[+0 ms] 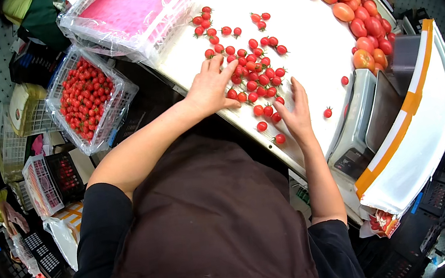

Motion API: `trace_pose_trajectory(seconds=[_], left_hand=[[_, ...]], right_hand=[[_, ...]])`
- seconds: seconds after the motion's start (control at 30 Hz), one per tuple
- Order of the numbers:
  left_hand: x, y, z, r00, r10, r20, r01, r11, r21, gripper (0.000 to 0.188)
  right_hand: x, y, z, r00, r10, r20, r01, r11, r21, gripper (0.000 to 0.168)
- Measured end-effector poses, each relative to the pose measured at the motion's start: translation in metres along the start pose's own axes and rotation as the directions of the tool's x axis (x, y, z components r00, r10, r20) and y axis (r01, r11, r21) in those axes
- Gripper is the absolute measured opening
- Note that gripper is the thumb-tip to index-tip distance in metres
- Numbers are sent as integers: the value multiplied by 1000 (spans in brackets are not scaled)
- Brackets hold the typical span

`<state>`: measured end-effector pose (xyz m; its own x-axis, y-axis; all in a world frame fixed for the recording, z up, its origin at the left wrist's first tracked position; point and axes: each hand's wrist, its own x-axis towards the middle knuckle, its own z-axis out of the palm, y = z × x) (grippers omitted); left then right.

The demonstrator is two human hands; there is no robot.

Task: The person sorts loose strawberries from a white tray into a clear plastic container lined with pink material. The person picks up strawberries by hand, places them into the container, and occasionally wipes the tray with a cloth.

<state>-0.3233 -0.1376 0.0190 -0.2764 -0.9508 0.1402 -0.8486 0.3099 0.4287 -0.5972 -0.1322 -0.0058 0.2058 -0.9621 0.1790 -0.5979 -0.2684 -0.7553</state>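
Note:
Many cherry tomatoes point(264, 79), some with green stems, lie loose on a white tabletop point(305, 70). My left hand point(212, 82) rests at their left side, fingers spread, fingertips against the nearest ones; nothing is plainly held in it. On the right side of the cluster is my right hand point(294, 109), its thumb and fingers apart, with a few cherry tomatoes close by the thumb. One stray cherry tomato point(328, 113) lies right of that hand, and another point(344, 80) farther up.
Larger tomatoes point(364, 17) are heaped at the back right, beside a grey scale point(353, 118) and a white foam box piece with orange tape point(415, 115). A plastic-wrapped crate with a pink lining point(165, 12) stands back left. Below it is a crate point(118, 106) of cherry tomatoes.

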Motion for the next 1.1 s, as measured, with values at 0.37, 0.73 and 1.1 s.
trace_pose_trajectory(seconds=[0.37,0.73,1.1], left_hand=[[27,38,32,995,73,-73,-82,988,-127,94],[43,46,45,986,36,-161,-70,975,-210,83],[76,79,31,997,-81,-13,53,753,-656,61]], right_hand=[[46,-9,42,982,179,-55,-132,870,475,43],[53,-15,42,965,261,-10,-179,690,702,29],[70,-40,28,872,464,-155,-47,395,917,21]])
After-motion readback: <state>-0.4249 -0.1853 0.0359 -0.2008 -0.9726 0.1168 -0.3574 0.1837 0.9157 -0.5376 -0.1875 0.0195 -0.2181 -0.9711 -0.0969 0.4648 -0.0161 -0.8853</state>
